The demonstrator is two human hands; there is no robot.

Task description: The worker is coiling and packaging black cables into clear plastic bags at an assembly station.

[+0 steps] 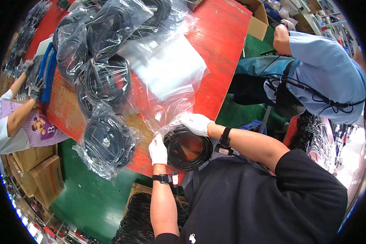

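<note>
At red table's (215, 49) edge, both gloved hands (left (157, 149), right (197, 123)) gripping clear bag (166, 122) around black cable coil (188, 148)

Red table (221, 36) (green floor (89, 199))

Light: bright, even overhead light is falling on the red counter (221, 36).
Glare: white sheen is showing on the clear plastic bags (166, 69).
Overexposure: the lower right rim is washing out.
Distortion: straight edges are bending toward the black fisheye border.
Focus: the centre is staying sharp.
</note>
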